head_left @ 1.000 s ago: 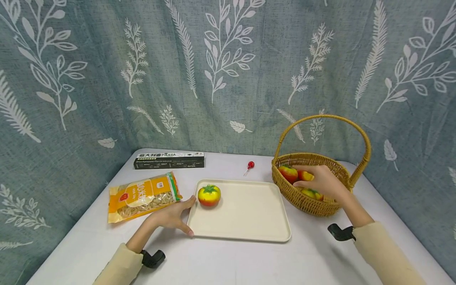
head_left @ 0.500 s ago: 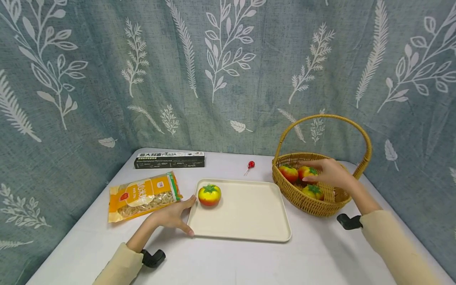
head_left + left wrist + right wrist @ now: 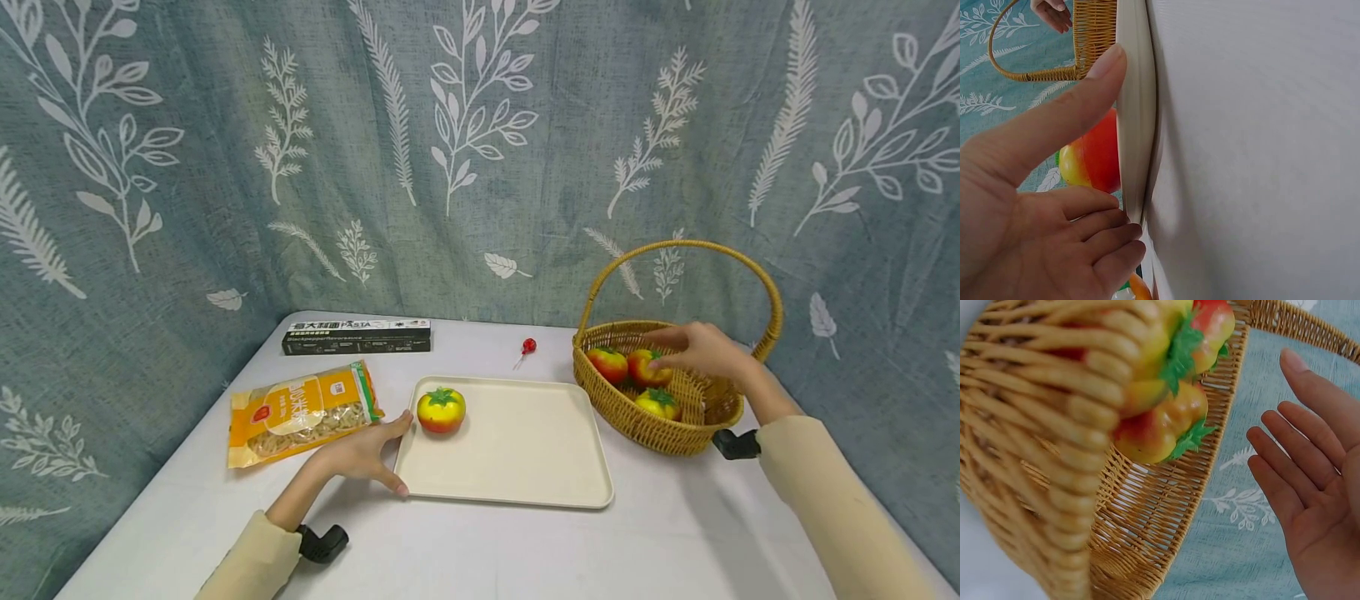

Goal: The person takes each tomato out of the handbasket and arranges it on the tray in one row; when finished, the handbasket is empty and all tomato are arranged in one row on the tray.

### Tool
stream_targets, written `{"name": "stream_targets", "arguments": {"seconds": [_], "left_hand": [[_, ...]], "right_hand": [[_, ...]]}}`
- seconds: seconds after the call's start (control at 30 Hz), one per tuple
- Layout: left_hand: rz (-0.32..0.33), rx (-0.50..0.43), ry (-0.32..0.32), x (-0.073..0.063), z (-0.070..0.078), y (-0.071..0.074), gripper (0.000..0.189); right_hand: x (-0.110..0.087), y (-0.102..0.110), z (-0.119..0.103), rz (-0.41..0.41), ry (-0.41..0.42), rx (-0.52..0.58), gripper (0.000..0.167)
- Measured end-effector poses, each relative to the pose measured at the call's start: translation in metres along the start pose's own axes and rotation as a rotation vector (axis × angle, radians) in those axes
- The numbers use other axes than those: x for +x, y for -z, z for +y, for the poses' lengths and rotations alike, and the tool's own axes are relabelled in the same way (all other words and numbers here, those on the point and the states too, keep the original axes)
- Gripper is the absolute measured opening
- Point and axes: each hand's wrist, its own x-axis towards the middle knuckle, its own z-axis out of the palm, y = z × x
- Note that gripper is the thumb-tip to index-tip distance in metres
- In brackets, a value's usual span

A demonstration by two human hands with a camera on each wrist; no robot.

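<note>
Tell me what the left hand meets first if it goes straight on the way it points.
The tray, at its left edge: the left hand seems to touch it there, though exact contact is hard to judge. Just past that edge, the tomato on the tray would probably come next.

A pasta box (image 3: 356, 338), orange bag (image 3: 302, 414) and red lollipop (image 3: 528, 347) lie on a white table (image 3: 517, 550).

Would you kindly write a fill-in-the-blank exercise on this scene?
The tan wicker basket holds ____ visible round red-and-yellow tomatoes.
The person's ____ hand touches the cream rectangular tray.
The tomato on that tray has ____ leaves.
The long black-and-white cardboard box bears the all-capitals word ____.
Missing words: three; left; green; PASTA.
</note>
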Motion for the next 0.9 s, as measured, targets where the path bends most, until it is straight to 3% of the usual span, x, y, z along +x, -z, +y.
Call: {"name": "stream_targets", "arguments": {"seconds": [0.4, 0.9], "left_hand": [[-0.003, -0.006, 0.015, 0.001, 0.001, -0.001, 0.113], [-0.003, -0.001, 0.025, -0.003, 0.003, 0.0, 0.114]], "right_hand": [[0.009, 0.006, 0.016, -0.05, -0.03, 0.036, 0.063], [0.022, 0.003, 0.042, -0.127, -0.072, 0.067, 0.063]]}}
